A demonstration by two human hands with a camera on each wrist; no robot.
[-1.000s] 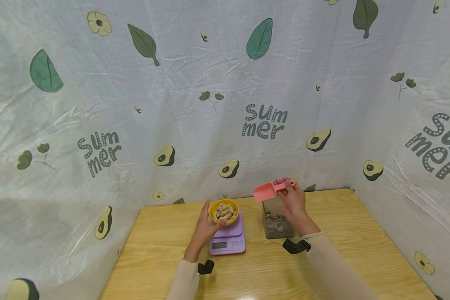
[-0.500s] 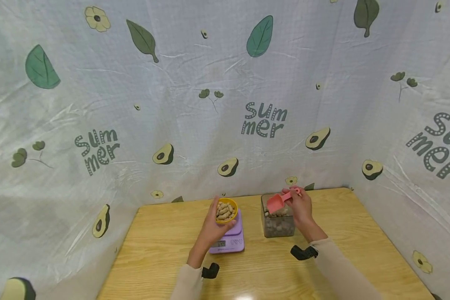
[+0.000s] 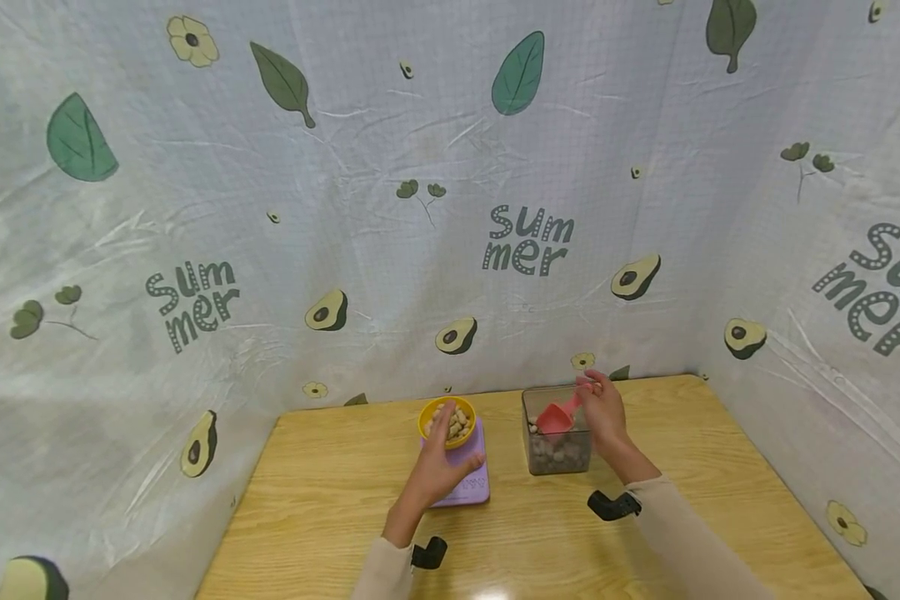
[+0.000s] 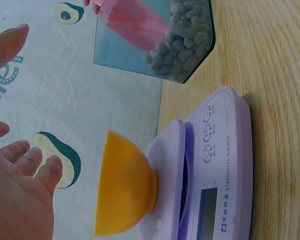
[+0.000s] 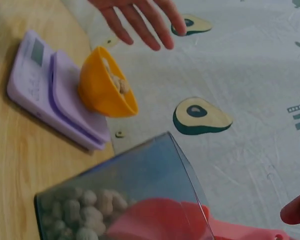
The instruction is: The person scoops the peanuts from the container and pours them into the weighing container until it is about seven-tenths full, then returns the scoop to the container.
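In the head view, my left hand (image 3: pixel 437 475) is over the purple electronic scale (image 3: pixel 474 492), fingers extended. A yellow bowl (image 4: pixel 122 187) of unshelled peanuts (image 3: pixel 459 423) sits on the scale's platform; the left wrist view shows the hand apart from it. My right hand (image 3: pixel 606 417) is at the handle of a pink scoop (image 3: pixel 555 418). The scoop's blade is inside a clear box (image 3: pixel 534 446) of peanuts (image 5: pixel 85 215), its handle leaning over the rim. The right thumb (image 5: pixel 297 207) is apart from the handle; whether the other fingers touch it is hidden.
Both containers stand near the back edge of a wooden table (image 3: pixel 330 500). Behind and beside it hangs a white printed sheet (image 3: pixel 390 250) with avocados, leaves and lettering. A black wrist camera (image 3: pixel 615 505) is strapped to the right wrist.
The scoop has been lowered into the clear box, its blade now tilted down. My left hand has come away from the bowl's side and moved right, over the scale.
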